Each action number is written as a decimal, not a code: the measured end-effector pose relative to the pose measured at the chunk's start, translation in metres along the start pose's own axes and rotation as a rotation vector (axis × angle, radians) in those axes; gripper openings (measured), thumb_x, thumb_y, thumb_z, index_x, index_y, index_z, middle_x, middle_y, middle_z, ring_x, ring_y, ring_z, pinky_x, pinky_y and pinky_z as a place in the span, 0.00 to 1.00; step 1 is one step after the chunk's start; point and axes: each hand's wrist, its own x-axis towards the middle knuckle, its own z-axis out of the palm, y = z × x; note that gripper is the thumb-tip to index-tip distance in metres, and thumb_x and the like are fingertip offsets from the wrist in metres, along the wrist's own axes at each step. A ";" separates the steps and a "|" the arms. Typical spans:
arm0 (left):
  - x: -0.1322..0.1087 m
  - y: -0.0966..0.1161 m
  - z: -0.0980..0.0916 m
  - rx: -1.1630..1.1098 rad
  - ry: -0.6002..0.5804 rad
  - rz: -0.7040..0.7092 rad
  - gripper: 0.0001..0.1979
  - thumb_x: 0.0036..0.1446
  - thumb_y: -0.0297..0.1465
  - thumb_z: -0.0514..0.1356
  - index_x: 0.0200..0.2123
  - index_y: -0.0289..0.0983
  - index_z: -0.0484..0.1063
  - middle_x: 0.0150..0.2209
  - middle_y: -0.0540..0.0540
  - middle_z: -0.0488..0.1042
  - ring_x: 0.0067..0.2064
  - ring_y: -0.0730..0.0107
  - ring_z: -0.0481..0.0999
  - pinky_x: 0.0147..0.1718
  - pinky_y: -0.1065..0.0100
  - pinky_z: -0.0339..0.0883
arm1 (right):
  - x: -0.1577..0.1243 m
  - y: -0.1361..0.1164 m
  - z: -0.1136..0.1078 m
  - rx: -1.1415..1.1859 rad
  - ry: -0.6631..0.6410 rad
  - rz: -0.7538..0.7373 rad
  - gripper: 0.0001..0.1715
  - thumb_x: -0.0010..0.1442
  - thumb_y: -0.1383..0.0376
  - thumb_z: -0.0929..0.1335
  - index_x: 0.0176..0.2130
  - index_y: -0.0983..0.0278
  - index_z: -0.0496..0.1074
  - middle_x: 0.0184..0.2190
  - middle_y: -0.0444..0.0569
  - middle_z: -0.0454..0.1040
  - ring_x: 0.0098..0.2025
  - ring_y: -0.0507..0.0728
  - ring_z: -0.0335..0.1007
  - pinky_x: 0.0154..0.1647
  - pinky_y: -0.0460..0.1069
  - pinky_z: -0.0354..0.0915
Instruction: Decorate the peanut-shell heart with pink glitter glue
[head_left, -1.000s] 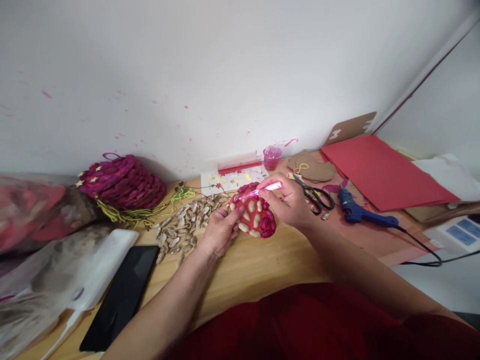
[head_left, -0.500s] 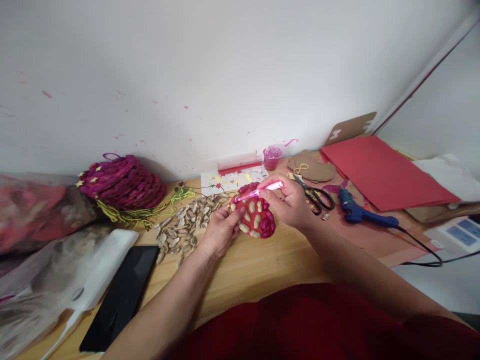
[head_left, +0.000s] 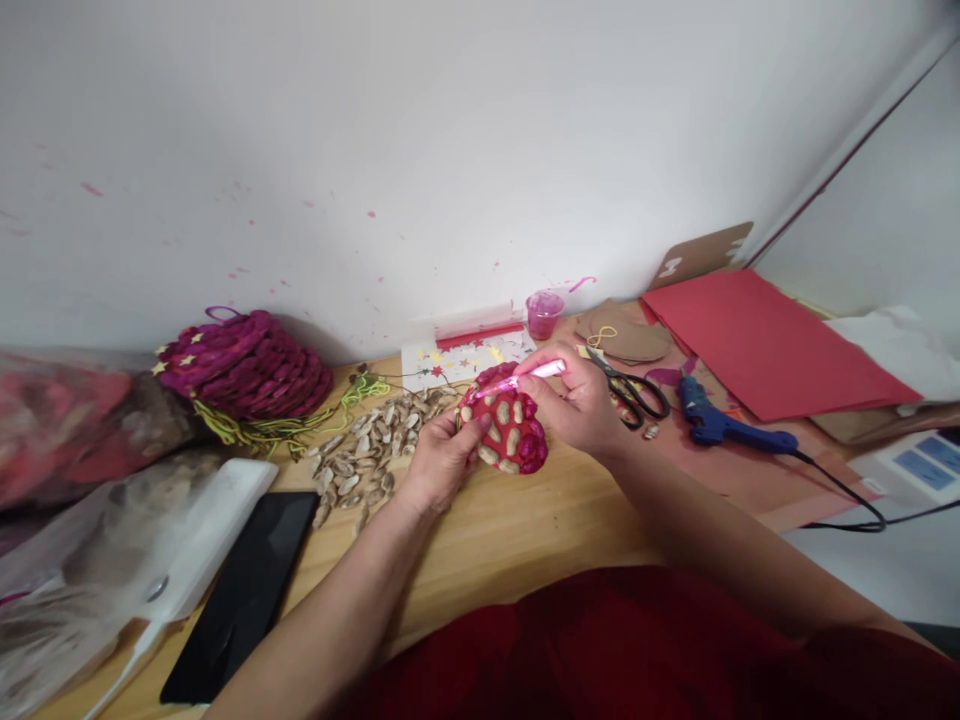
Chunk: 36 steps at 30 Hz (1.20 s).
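My left hand point(head_left: 442, 458) grips the left edge of a red disc point(head_left: 534, 448) set with several peanut shells, its rim coated in magenta paint. Between the fingers of my right hand point(head_left: 574, 405) is a white-handled paintbrush point(head_left: 551, 369), its pink-stained end touching the upper left part of the disc. Some of the shells near the rim look painted magenta; others keep their tan colour. Beside my left hand lies a heap of loose peanut shells point(head_left: 367, 450). A plastic cup point(head_left: 544, 315) with magenta paint stands behind the disc.
Right of my hands are black scissors point(head_left: 634, 395), a blue glue gun point(head_left: 731, 430) with its cord, and red paper sheets point(head_left: 780, 340). At left sit a magenta shell-covered craft point(head_left: 247, 365), a black phone point(head_left: 244, 595), a white power strip point(head_left: 202, 540) and plastic bags point(head_left: 67, 430).
The disc has tilted or shifted very slightly to the left in my hand. The brush stays against its upper left part, and both hands are nearly where they were.
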 end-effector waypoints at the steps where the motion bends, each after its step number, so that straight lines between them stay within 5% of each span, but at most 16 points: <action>1: 0.000 0.000 0.000 0.007 -0.006 0.007 0.28 0.40 0.48 0.81 0.23 0.37 0.69 0.16 0.57 0.63 0.17 0.82 0.53 0.18 0.73 0.44 | 0.000 0.000 0.000 -0.003 0.012 0.004 0.02 0.68 0.64 0.71 0.41 0.58 0.76 0.39 0.48 0.81 0.42 0.58 0.77 0.50 0.56 0.72; 12: -0.002 0.004 -0.004 0.244 -0.005 0.195 0.21 0.49 0.49 0.77 0.28 0.36 0.80 0.25 0.49 0.76 0.26 0.72 0.67 0.28 0.71 0.62 | 0.002 -0.014 -0.002 -0.032 0.000 -0.071 0.01 0.68 0.65 0.71 0.41 0.58 0.76 0.38 0.48 0.80 0.42 0.59 0.76 0.47 0.57 0.72; 31: -0.002 0.002 -0.007 0.288 -0.028 0.235 0.21 0.55 0.48 0.74 0.28 0.36 0.78 0.24 0.51 0.73 0.25 0.74 0.61 0.26 0.72 0.58 | 0.001 -0.008 -0.004 0.037 -0.009 -0.012 0.02 0.69 0.63 0.71 0.42 0.58 0.76 0.40 0.48 0.80 0.43 0.58 0.76 0.48 0.56 0.72; 36: -0.002 0.001 -0.006 0.249 -0.027 0.220 0.21 0.53 0.48 0.75 0.28 0.36 0.79 0.24 0.50 0.76 0.25 0.73 0.64 0.27 0.72 0.60 | 0.000 -0.002 -0.002 0.037 0.071 -0.004 0.01 0.69 0.64 0.71 0.42 0.58 0.76 0.39 0.47 0.79 0.43 0.58 0.76 0.49 0.56 0.72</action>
